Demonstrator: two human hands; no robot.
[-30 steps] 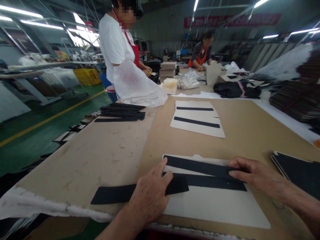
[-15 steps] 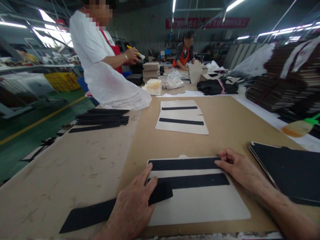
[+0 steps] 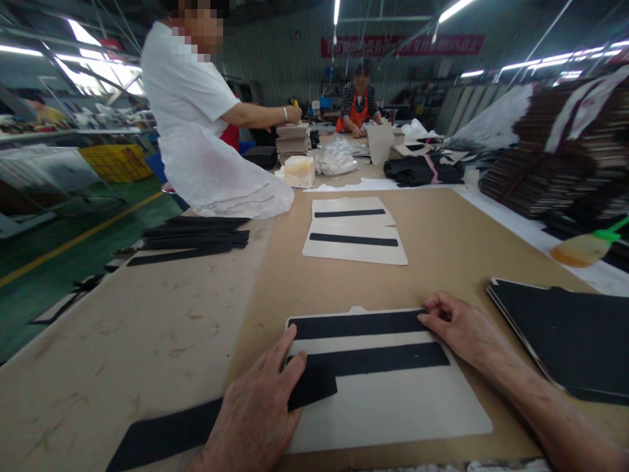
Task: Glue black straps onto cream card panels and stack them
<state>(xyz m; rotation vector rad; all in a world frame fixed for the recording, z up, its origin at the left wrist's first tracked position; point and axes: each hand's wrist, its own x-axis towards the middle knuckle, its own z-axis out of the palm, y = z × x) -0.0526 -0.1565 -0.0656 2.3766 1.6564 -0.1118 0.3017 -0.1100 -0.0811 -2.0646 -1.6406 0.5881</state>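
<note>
A co-worker (image 3: 253,116) in a white shirt (image 3: 189,85) has a hand (image 3: 294,115) over a stack of pale boards (image 3: 293,145). Crumpled clear plastic (image 3: 335,157) lies near a black bundle (image 3: 410,172) with a pink band (image 3: 432,168). Farther back, another person (image 3: 348,99) in an orange apron (image 3: 357,118) leans below a red banner (image 3: 403,45). A yellow crate (image 3: 115,162) shows at left.

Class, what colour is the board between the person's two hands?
The board is off-white; the head view shows it best.

The bare left hand (image 3: 255,403) lies palm down, index finger (image 3: 285,342) extended forward; the bare right hand (image 3: 457,326) angles inward, fingertips (image 3: 430,304) pinched.
</note>
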